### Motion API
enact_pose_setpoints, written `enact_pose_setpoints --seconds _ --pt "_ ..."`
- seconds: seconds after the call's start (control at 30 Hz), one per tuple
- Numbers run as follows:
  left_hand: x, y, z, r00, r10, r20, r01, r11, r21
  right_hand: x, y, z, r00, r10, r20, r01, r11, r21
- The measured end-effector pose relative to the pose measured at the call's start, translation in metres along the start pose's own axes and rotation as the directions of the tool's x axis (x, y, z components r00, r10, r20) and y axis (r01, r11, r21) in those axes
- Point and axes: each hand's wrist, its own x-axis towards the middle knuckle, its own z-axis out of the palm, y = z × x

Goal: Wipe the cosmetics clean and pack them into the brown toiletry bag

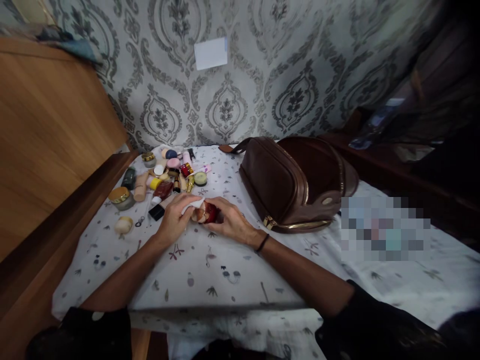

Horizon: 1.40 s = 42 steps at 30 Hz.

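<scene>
A round, dark red container point(211, 213) with a gold-toned part is held just above the printed white cloth point(210, 265). My right hand point(232, 221) wraps its fingers round the container's right side. On the left, my left hand point(174, 218) pinches a white tissue point(195, 204) against the container. Both hands meet at the container, their fingertips close together. Behind and left of my left hand lies a group of small cosmetic bottles, tubes and jars, among them a pink-beige tube point(141, 187) and a gold-lidded jar point(120, 198).
A brown leather bag point(273, 175) with gold zips lies right of my hands. Further right is a pixelated patch point(386, 227). A cream-lidded jar point(123, 225) lies near the left edge. Wooden furniture point(52, 120) borders the left; a patterned wall stands behind.
</scene>
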Motion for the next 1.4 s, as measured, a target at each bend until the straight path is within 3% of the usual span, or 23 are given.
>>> enact_pose_setpoints --seconds 0.27,0.57,0.83,1.03,1.2,1.4 --pt "0.000 0.008 0.000 0.995 0.093 0.024 -0.091 0.991 -0.101 0.001 0.005 -0.001 0.997 0.076 0.012 -0.077 0.996 0.034" --pt "0.004 0.005 -0.014 0.968 0.207 0.140 -0.182 0.968 -0.173 0.002 0.013 0.003 0.957 0.287 0.039 -0.284 0.904 0.320" --pt "0.003 -0.009 -0.015 0.985 0.077 0.157 -0.047 0.981 -0.186 0.003 0.014 0.003 0.941 0.323 0.097 -0.327 0.802 0.501" --pt "0.004 -0.018 -0.012 0.994 -0.039 0.098 0.058 0.979 -0.193 0.001 0.016 0.004 0.944 0.314 0.102 -0.321 0.800 0.507" --pt "0.002 -0.017 -0.009 0.968 -0.212 0.137 0.233 0.958 -0.166 0.000 0.014 0.005 0.944 0.312 0.107 -0.321 0.795 0.514" --pt "0.002 -0.015 -0.011 0.937 -0.285 0.203 0.310 0.944 -0.108 0.002 0.008 0.001 0.925 0.364 0.109 -0.367 0.780 0.507"
